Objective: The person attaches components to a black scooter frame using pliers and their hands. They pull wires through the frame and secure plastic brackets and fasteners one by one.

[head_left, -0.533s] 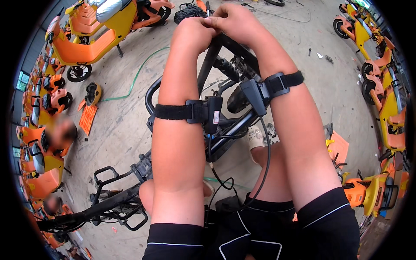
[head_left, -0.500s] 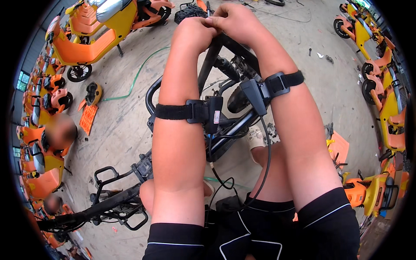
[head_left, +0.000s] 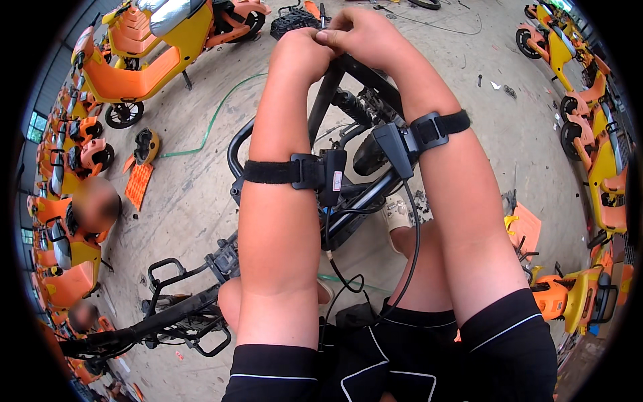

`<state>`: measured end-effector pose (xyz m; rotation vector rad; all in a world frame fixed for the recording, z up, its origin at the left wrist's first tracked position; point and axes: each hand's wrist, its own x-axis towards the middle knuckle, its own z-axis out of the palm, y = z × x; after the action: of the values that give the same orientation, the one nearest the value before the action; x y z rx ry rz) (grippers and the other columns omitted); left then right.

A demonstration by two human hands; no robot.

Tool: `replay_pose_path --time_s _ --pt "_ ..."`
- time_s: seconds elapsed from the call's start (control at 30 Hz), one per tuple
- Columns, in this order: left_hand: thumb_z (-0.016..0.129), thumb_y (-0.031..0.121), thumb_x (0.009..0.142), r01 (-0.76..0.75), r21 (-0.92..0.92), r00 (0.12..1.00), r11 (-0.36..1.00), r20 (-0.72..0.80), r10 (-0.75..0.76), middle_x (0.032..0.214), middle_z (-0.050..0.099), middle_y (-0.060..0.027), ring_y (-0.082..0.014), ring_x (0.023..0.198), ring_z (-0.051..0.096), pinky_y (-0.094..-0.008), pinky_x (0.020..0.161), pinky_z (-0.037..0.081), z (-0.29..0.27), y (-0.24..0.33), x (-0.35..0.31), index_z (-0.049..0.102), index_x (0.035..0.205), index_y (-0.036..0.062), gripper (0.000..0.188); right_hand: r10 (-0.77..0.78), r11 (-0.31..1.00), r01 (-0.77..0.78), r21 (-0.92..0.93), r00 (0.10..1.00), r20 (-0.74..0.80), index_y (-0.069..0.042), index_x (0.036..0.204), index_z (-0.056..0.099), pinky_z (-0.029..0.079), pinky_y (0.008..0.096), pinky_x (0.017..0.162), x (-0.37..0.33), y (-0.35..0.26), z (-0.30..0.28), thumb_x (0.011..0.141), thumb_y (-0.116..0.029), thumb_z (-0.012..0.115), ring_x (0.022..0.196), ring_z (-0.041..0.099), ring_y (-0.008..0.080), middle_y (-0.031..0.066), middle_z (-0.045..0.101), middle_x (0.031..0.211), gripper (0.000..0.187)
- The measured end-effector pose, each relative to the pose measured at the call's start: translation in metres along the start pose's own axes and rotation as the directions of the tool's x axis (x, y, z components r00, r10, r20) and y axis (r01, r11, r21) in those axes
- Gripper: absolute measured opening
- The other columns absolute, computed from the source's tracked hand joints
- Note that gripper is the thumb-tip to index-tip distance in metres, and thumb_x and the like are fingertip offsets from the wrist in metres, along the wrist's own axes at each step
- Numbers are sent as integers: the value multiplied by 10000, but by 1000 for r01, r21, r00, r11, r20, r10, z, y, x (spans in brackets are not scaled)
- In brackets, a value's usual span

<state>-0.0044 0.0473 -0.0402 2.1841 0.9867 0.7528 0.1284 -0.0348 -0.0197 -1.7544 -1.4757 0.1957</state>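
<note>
Both hands meet at the far end of a stripped black scooter frame [head_left: 368, 77]. My left hand [head_left: 298, 53] is closed, knuckles up, its fingertips hidden behind the right thumb. Against it, my right hand [head_left: 362, 37] pinches with thumb and curled fingers; whatever lies in the pinch is covered. A thin tool with a dark handle and metal shaft [head_left: 323, 15], like a screwdriver, shows just beyond the fingertips; I cannot tell whether a hand grips it. Below the hands are the frame's shock absorber [head_left: 351, 107] and a wheel [head_left: 368, 155].
Black handlebars [head_left: 181, 295] stretch to the lower left. Yellow-orange scooters [head_left: 144, 70] line both sides. A helmet [head_left: 147, 146] and an orange panel [head_left: 138, 187] lie left on the floor, near a green strap [head_left: 211, 127]. Cables [head_left: 415, 248] hang from devices strapped on my forearms.
My left hand and forearm have shifted very slightly to the right. Both hands keep their closed pose at the frame's end.
</note>
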Motion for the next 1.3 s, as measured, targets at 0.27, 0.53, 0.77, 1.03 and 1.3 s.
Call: replay_pose_path --time_s 0.27,0.53,0.77,1.03,1.3 --pt "794 299 820 -1 5 998 1000 66 1 852 748 -136 -243 740 712 -372 697 558 -5 9 -6 784 1026 83 298 -51 998 51 -34 999 -19 -50 1002 765 549 392 799 -4 0 -4 860 -294 734 878 711 313 181 742 916 284" --pt "780 285 846 50 21 994 999 96 -52 862 751 -127 -232 748 706 -373 699 553 -8 15 -6 789 1025 101 257 -8 1000 8 2 998 -64 -11 953 758 548 390 790 1 6 1 860 -298 741 862 714 297 196 737 901 302" --pt "741 226 858 54 126 992 991 104 -67 944 757 -131 -264 836 719 -395 792 555 -10 18 -6 776 1104 147 261 -19 1000 19 -22 999 -35 -28 962 759 545 395 772 -1 -1 -3 872 -283 745 840 708 299 181 736 893 270" --pt "754 215 847 10 202 989 979 143 -40 1030 751 -147 -284 933 721 -403 858 545 -12 15 -7 758 1173 170 329 -52 999 52 2 999 6 -20 1071 736 521 356 820 -2 0 -2 930 -181 682 881 678 228 139 739 952 220" --pt "777 283 821 46 160 987 986 146 -70 969 754 -144 -309 897 721 -417 823 556 -4 3 0 781 1068 137 287 -13 999 10 40 998 66 -30 1088 739 525 361 809 -6 -11 -7 929 -281 699 884 682 223 129 739 955 300"
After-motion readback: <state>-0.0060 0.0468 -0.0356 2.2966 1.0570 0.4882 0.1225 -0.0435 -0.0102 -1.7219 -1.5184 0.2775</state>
